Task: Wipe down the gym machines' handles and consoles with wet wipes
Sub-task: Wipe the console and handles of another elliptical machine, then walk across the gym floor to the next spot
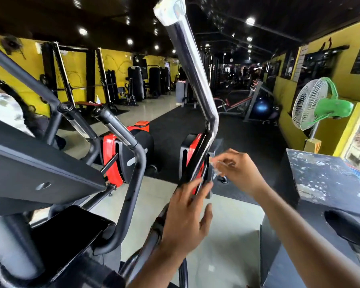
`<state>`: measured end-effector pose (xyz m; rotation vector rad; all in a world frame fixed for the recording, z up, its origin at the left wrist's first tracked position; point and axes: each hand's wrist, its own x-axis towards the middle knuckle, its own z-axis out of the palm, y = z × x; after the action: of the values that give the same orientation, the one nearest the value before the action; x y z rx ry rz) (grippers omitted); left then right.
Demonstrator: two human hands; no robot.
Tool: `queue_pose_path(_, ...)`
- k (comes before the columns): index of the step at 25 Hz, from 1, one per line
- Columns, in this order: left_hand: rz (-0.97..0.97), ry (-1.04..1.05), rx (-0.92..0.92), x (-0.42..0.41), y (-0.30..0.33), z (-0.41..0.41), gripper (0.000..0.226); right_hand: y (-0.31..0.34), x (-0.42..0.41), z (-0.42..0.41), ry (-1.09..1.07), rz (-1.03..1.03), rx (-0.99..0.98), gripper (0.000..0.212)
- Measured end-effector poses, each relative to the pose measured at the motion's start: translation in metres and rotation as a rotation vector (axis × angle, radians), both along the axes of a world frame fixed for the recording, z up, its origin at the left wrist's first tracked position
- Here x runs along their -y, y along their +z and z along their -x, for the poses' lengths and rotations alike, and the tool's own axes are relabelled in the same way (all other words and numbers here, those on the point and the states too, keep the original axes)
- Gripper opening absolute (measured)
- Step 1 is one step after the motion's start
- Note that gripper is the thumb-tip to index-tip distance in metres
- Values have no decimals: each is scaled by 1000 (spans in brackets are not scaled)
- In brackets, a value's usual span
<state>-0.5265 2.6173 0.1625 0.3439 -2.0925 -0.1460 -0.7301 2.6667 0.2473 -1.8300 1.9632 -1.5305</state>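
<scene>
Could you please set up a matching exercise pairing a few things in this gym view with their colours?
Things:
1. fan
2. exercise ball
3. tall handle above the hands
4. side walls

Colours:
A. yellow
B. shiny chrome under clear wrap
C. green with a white grille
D. blue

Pairs: 1-C, 2-D, 3-B, 4-A

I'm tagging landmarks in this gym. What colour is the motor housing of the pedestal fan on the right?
Bright green; the fan has a white grille, clearest in the head view.
</scene>
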Motion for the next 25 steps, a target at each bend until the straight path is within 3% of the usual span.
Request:
queue_pose_path(3, -106, -115, 121, -17, -41, 9, 44, -52, -20, 4, -101, -51, 165, 26)
queue_pose_path(9, -434, -149, 300, -1, -92, 45, 44, -110, -39, 38, -261, -138, 158, 32)
queue_pose_path(12, -531, -118, 301, 18, -102, 76, 42, -123, -38, 60, -315, -155, 169, 23)
queue_pose_path(17, -647, -132, 325, 41, -124, 154, 42, -146, -33, 122, -372, -166, 199, 14)
queue_pose_path(22, -781, -128, 411, 70, -163, 258, 57, -179, -32, 209, -446, -178, 331, 31)
queue_pose_path(25, -806, -124, 518, 85, -177, 321, 38, -199, -29, 258, -488, -166, 411, 36)
